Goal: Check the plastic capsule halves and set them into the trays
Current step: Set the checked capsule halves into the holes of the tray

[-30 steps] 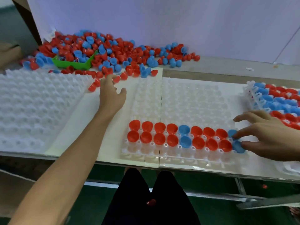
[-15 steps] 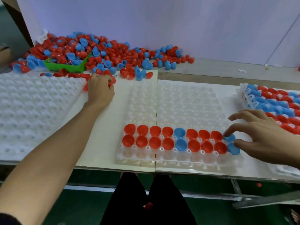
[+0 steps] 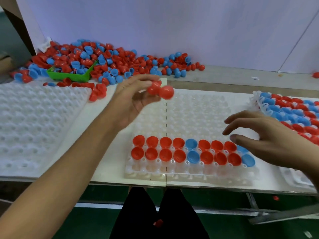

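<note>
Left hand [image 3: 131,99] pinches two red plastic capsule halves [image 3: 161,90] at frame centre, above the clear plastic tray [image 3: 198,111]. Right hand [image 3: 262,140], fingers spread and holding nothing, hovers at lower right.

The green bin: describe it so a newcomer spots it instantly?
Look to the far left of the bench, where the heap of loose capsule halves lies against the white wall. The green bin sits half buried in its near edge, the only green thing among red and blue.

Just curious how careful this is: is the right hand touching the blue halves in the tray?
Cannot tell. In the head view the right hand overlaps the blue halves at the row's end, hiding any gap or contact.
</note>
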